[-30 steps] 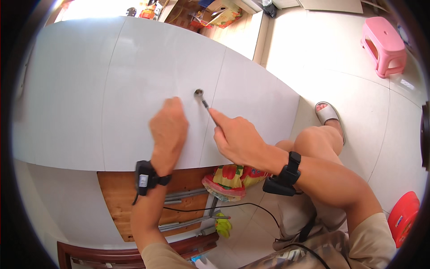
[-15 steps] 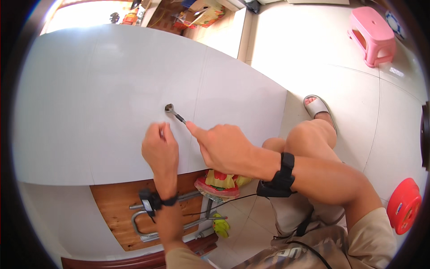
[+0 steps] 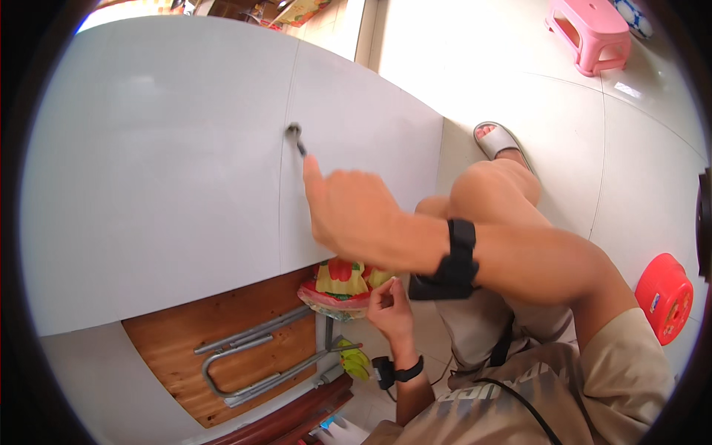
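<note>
My right hand (image 3: pixel 354 215) is closed round the handle of a small round-headed metal tool (image 3: pixel 297 138). Its index finger lies along the dark handle. The tool's head is over a glossy white panel (image 3: pixel 178 185), beside a thin seam; whether it touches cannot be told. My left hand (image 3: pixel 391 317) is below my right forearm, near the panel's lower edge, with fingertips pinched together. What it holds, if anything, is too small to make out. Just beyond it is a red and yellow plastic package (image 3: pixel 337 293), partly hidden by the right hand and panel.
Below the panel, a wooden board (image 3: pixel 167 334) carries folded grey metal tubes (image 3: pixel 252 386). A yellow-green item (image 3: pixel 354 359) lies beside it. On the tiled floor stand a pink stool (image 3: pixel 593 26) and a red plastic stool (image 3: pixel 666 300). My sandalled foot (image 3: pixel 504 141) rests right of the panel.
My left hand has drawn back from beside the tool toward my body, passing to the right. The tool and right hand have shifted farther up the panel, toward the seam. The whole view has also shifted.
</note>
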The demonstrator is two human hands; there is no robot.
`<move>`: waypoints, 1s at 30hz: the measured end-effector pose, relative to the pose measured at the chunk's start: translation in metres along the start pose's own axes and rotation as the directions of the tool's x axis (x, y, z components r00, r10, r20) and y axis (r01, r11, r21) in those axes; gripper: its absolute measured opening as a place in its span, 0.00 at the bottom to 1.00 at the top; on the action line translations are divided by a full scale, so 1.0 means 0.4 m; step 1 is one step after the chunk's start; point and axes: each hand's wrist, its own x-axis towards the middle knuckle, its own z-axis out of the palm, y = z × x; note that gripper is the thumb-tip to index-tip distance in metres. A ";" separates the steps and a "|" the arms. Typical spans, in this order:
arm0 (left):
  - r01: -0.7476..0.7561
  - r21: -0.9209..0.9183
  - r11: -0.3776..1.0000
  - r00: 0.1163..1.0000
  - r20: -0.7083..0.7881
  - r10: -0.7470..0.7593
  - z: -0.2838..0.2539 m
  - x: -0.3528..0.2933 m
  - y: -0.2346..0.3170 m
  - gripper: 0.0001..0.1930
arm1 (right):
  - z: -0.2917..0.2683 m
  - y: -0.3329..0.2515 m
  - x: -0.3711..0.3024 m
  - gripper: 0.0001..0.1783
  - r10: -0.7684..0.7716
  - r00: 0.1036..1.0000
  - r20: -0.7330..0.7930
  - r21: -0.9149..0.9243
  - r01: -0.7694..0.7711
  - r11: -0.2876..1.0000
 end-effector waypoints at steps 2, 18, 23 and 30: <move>-0.008 0.079 0.997 0.999 -0.031 0.010 0.024 -0.019 0.016 0.05 | 0.021 -0.027 -0.023 0.39 0.018 0.999 0.030 -0.003 -0.018 1.000; -0.363 0.406 0.838 0.897 -0.091 0.433 -0.049 0.041 -0.043 0.08 | 0.118 -0.122 -0.186 0.40 -0.216 0.843 0.493 -0.122 0.313 0.942; 0.099 -0.078 0.992 0.991 -0.083 -0.106 0.022 -0.022 -0.016 0.12 | 0.075 -0.050 -0.051 0.44 -0.092 0.990 0.102 -0.218 0.113 0.969; -0.010 0.033 0.999 0.993 -0.119 0.014 -0.033 0.009 -0.056 0.07 | 0.130 -0.094 -0.174 0.42 -0.313 0.882 0.353 -0.197 0.397 0.896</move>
